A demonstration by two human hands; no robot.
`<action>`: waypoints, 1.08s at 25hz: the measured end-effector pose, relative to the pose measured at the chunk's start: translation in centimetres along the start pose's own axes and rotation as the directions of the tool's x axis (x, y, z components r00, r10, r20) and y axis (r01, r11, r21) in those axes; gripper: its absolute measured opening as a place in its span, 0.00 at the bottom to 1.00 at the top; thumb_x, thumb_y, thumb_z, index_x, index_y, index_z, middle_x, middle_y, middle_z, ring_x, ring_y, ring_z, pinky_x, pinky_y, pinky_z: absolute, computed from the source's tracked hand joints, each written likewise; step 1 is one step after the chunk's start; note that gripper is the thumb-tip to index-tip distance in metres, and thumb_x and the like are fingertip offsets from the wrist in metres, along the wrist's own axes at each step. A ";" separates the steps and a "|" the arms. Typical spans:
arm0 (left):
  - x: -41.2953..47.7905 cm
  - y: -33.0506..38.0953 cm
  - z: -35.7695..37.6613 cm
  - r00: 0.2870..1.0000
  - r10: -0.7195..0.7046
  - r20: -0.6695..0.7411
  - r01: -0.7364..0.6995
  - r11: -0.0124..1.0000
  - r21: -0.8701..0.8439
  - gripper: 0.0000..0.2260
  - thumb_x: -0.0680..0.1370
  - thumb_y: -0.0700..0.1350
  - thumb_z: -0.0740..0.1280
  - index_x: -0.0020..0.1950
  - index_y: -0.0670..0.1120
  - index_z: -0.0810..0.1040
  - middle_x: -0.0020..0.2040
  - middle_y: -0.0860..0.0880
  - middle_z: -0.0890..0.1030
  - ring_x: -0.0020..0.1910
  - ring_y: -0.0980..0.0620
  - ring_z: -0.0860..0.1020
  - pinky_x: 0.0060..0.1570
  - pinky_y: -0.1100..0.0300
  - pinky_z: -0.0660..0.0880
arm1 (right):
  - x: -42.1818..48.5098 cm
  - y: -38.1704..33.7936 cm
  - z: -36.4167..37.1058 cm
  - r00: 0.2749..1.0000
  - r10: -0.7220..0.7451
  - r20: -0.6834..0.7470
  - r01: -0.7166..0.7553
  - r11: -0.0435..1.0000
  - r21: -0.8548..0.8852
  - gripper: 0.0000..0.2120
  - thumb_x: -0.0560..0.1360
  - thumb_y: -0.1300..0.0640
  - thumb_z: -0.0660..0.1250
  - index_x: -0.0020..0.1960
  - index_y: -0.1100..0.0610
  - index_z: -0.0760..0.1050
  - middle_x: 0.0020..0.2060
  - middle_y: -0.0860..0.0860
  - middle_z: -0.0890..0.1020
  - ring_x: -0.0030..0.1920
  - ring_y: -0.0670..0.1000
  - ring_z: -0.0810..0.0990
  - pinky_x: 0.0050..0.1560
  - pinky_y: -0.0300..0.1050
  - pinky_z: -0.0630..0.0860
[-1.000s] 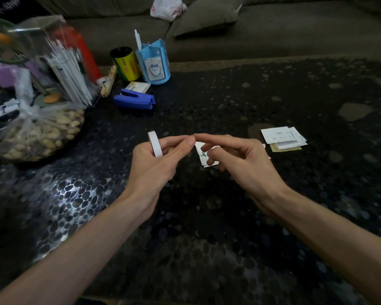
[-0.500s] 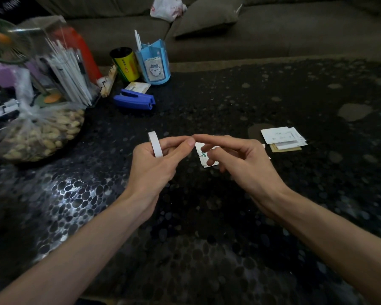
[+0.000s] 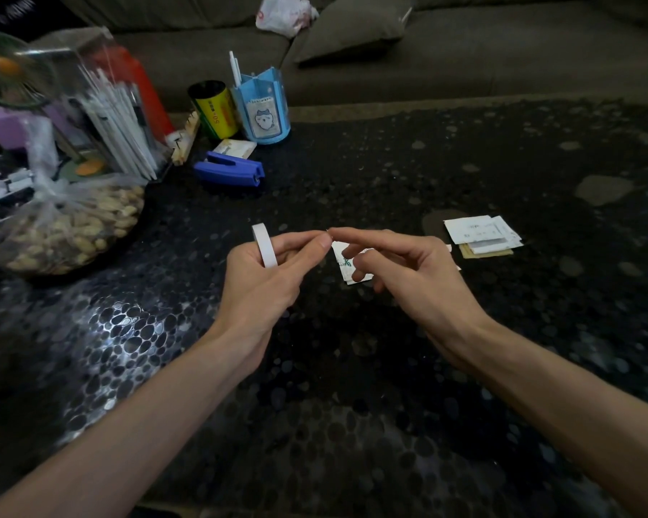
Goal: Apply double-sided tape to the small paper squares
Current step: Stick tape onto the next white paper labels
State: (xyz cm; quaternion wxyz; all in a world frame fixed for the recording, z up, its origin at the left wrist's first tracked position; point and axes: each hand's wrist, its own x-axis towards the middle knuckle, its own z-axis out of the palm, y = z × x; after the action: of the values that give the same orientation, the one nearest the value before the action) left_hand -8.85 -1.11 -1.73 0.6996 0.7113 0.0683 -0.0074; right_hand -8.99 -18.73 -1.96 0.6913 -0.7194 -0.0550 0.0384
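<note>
Two bare forearms reach over a dark pebble-patterned table point(image 3: 352, 368). The left hand point(image 3: 262, 286) grips a white tape roll point(image 3: 264, 250) with curled fingers. The right hand point(image 3: 408, 271) brings its forefinger to the left thumb tip, and whether it pinches a tape end cannot be told. A small paper square point(image 3: 347, 264) lies on the table just beyond the right fingers, partly hidden. A stack of paper squares point(image 3: 481, 235) sits further right, a blue stapler point(image 3: 229, 173) and blue pen holder point(image 3: 262, 110) beyond, and a sofa point(image 3: 502, 57) behind.
</note>
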 end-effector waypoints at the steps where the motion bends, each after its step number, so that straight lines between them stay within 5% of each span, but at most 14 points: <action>1: 0.0 0.0 0.0 1.000 0.003 0.002 -0.003 1.000 0.002 0.06 0.77 0.47 0.74 0.52 0.49 0.88 0.26 0.56 0.75 0.25 0.58 0.66 0.28 0.64 0.63 | 0.0 0.0 0.0 1.000 0.001 0.000 -0.001 1.000 0.001 0.16 0.81 0.65 0.67 0.60 0.50 0.87 0.50 0.49 0.87 0.41 0.38 0.82 0.42 0.29 0.75; 7: -0.1 0.2 0.1 1.000 0.011 0.010 -0.011 1.000 0.024 0.08 0.79 0.44 0.72 0.56 0.45 0.87 0.26 0.59 0.77 0.25 0.62 0.75 0.28 0.73 0.68 | 0.0 0.1 0.1 1.000 0.009 -0.003 -0.009 1.000 0.004 0.16 0.80 0.66 0.67 0.59 0.50 0.87 0.50 0.50 0.87 0.41 0.39 0.82 0.42 0.30 0.75; 27: -0.2 0.6 0.2 1.000 0.013 0.028 -0.014 1.000 0.017 0.08 0.79 0.43 0.72 0.57 0.45 0.86 0.28 0.59 0.79 0.27 0.64 0.77 0.31 0.75 0.70 | 0.1 0.2 0.1 1.000 0.012 -0.003 -0.012 0.999 0.032 0.16 0.80 0.67 0.67 0.59 0.51 0.88 0.48 0.50 0.87 0.39 0.38 0.81 0.40 0.28 0.74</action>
State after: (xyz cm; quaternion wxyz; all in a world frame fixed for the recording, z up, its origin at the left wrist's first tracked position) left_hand -8.97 -1.33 -1.15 0.6943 0.7175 0.0537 -0.0130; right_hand -8.89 -18.65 -2.18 0.7025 -0.7087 -0.0492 0.0423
